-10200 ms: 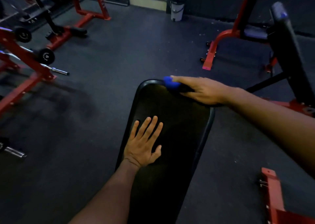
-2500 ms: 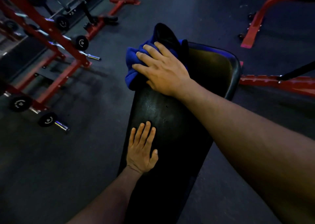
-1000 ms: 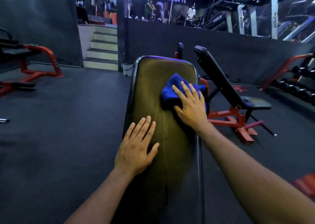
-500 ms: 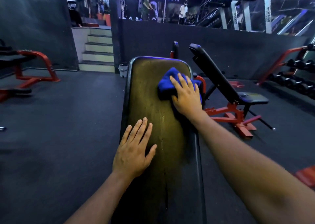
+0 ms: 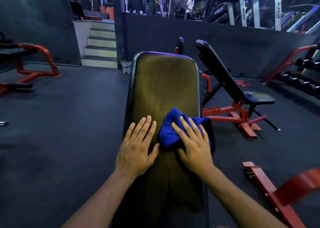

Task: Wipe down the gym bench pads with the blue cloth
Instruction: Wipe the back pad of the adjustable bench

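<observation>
Head view, dim gym. One bench pad (image 5: 164, 82) in front, long and dark, its near end cut off by the bottom edge of the frame. Two hands on it, side by side near the middle of the pad. Left hand (image 5: 136, 148) lies flat, palm down, fingers straight and slightly spread, holding nothing — it rests on the pad's left half. Right hand (image 5: 194, 146) lies flat on one blue cloth (image 5: 170, 130), fingers straight and spread, pressing it onto the pad's right half; the cloth is bunched, and part of it hangs over the pad's right edge, where it turns dark and hard to make out. The part of the cloth under the palm is hidden. One incline bench (image 5: 230, 82) stands to the right on a red frame, black back pad raised. One dumbbell rack (image 5: 301, 75) at far right, cut off by the frame edge — dumbbell count cannot be told. One red frame piece (image 5: 270, 191) at lower right, blurred. One red machine (image 5: 32, 63) at left, partly cut off. One flight of steps (image 5: 101, 45) behind. One small white bin (image 5: 126, 66) stands at the foot of the pillar beside the steps.
</observation>
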A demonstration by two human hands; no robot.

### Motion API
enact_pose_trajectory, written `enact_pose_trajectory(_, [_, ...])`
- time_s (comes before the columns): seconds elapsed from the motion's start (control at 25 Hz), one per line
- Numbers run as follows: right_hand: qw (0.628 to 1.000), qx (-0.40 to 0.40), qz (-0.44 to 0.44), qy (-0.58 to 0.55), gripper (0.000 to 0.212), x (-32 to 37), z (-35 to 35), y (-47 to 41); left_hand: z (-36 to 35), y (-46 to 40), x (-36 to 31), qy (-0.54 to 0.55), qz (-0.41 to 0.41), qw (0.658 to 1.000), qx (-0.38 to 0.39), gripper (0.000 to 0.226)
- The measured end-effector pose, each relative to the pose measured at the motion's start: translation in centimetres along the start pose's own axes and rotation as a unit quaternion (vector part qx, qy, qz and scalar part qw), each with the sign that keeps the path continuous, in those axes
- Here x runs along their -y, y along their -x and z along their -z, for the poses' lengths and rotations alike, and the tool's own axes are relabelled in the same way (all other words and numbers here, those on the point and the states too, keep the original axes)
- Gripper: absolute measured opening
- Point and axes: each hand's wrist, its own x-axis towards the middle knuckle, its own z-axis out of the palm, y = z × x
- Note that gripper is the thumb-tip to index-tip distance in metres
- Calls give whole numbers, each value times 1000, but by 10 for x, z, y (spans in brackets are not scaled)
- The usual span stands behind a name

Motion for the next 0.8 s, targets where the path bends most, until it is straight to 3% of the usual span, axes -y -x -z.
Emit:
enact_pose_trajectory(0.16, [996,-12,67,-51,66,-35,35,-44,0,0,1,6,2,1000,3,68])
enact_pose_trajectory(0.24, [998,-35,51,-19,66,-54,50,-99,0,0,0,9,1,1000,0,67])
enact_pose_trajectory(0.4, [1000,12,-16,19,70,-49,30,-156,1,0,1,11,3,1000,-7,66])
enact_pose_trajectory(0.64, [1000,-7,20,18,68,-29,16,-63,7,1,-2,23,3,1000,3,64])
enact_pose_trajectory(0.8, [994,86,52,33,70,-22,28,-9,16,13,-4,28,6,999,41,65])
